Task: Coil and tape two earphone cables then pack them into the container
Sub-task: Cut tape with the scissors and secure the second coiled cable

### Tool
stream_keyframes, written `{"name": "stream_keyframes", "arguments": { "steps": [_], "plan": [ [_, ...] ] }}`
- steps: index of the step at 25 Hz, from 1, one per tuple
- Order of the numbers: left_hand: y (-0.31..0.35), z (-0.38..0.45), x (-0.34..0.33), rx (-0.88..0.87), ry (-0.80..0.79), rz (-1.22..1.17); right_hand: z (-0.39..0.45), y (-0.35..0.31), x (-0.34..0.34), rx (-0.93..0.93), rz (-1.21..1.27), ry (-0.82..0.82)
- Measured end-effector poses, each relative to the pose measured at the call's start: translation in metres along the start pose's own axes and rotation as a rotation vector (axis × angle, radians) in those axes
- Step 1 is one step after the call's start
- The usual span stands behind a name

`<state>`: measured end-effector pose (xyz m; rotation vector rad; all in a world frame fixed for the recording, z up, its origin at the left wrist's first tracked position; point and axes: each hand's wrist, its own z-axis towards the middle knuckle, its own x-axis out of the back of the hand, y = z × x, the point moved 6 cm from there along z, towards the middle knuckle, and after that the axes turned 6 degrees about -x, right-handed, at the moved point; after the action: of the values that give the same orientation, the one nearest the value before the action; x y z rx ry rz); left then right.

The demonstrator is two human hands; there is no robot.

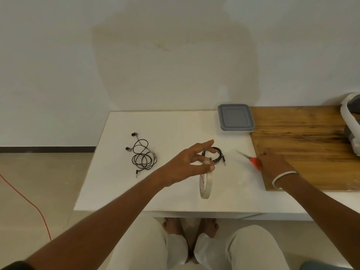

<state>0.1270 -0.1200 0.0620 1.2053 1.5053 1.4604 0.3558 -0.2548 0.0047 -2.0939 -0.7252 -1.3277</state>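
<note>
A loose black earphone cable (142, 154) lies uncoiled on the white table (175, 129), at the left. A second black cable (217, 155), coiled tight, rests near the middle, partly hidden behind my left hand (190, 164). That hand pinches the top of a pale tape roll (205, 185), which stands on edge on the table. My right hand (272, 164) lies over the red handles of the scissors (251, 159), whose blades point left. The grey-lidded container (235, 118) sits closed at the back.
A wooden board (311, 145) covers the table's right part. A white and grey device (351, 121) sits at its far right edge. An orange cord (29, 201) runs across the floor on the left. My knees and feet are below the table's front edge.
</note>
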Motion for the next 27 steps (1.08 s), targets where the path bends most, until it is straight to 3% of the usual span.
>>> {"name": "stream_keyframes", "arguments": {
  "steps": [2, 6, 10, 17, 27],
  "plan": [
    [0.003, 0.000, 0.005, -0.007, 0.000, -0.006, -0.007, -0.004, 0.007, -0.056, 0.129, -0.099],
    [0.009, 0.002, 0.012, -0.012, -0.006, 0.012, -0.024, -0.031, 0.021, 0.024, 0.375, -0.396],
    [0.012, 0.004, 0.020, -0.005, -0.025, 0.037, -0.041, -0.061, 0.030, 0.063, 0.271, -0.640],
    [0.018, 0.003, 0.016, 0.046, -0.126, 0.062, -0.062, -0.103, 0.052, 0.214, 0.077, -0.683],
    [0.016, 0.000, 0.018, 0.078, -0.142, -0.049, -0.054, -0.095, 0.049, 0.196, -0.006, -0.735]
  ]
}}
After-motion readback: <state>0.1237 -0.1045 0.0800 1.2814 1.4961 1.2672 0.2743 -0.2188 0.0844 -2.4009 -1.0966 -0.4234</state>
